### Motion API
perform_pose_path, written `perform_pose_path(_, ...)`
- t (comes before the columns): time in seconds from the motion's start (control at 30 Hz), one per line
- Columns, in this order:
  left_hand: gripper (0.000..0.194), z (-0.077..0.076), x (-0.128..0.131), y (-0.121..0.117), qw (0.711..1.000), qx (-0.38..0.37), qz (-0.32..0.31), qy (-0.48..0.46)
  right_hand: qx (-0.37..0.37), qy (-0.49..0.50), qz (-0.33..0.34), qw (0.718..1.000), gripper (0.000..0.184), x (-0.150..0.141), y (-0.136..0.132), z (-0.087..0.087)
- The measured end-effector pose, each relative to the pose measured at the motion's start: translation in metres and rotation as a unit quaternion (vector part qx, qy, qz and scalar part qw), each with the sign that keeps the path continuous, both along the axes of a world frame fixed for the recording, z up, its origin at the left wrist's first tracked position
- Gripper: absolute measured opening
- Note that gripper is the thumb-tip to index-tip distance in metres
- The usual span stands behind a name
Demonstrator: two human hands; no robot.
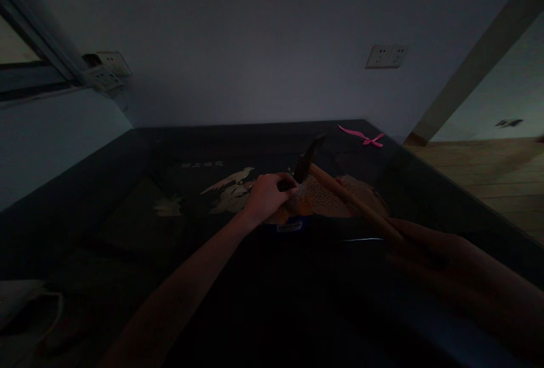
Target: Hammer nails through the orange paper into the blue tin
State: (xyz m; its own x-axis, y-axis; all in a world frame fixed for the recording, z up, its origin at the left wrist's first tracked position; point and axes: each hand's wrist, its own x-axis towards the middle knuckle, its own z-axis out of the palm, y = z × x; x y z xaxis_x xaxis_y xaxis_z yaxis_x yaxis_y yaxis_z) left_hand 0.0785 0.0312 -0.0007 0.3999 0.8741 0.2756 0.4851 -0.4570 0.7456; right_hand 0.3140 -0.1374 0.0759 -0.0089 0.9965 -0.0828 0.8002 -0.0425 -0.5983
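My right hand (425,246) is closed round the wooden handle of a hammer (352,201). The hammer's dark head (306,159) hangs just above my left hand. My left hand (267,195) rests with fingers curled on the left edge of an orange perforated sheet (327,198) that lies on the dark table (127,186). It pinches something small and dark under the hammer head, which I cannot make out. A blue label shows at the sheet's near edge.
A pink ribbon (364,136) lies at the table's far right corner. A pale bird motif (232,189) decorates the tabletop. Wall sockets (386,56) sit on the back wall, more sockets (106,70) at the left. White cloth (21,305) lies bottom left. Wooden floor (488,169) is to the right.
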Motion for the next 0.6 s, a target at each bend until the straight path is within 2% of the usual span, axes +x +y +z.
perform_pose_path(0.17,0.017,-0.0020,-0.0002,0.0008,1.000,0.001,0.005,0.003,-0.066,0.043,0.018,0.997,0.038,-0.0032,-0.0002,0.0009)
perform_pose_path(0.3,0.013,-0.0018,-0.0003,0.0014,1.000,0.010,0.006,0.000,-0.093,0.010,0.014,0.995,0.045,0.0018,-0.0009,-0.0023)
perform_pose_path(0.5,0.015,0.0015,0.0007,-0.0010,1.000,-0.001,0.006,-0.008,-0.070,0.044,0.027,0.996,0.045,0.0059,-0.0010,-0.0061)
perform_pose_path(0.6,0.016,0.0022,0.0005,-0.0014,1.000,-0.005,0.012,0.005,-0.008,0.045,0.022,0.999,0.035,0.0028,-0.0001,-0.0042)
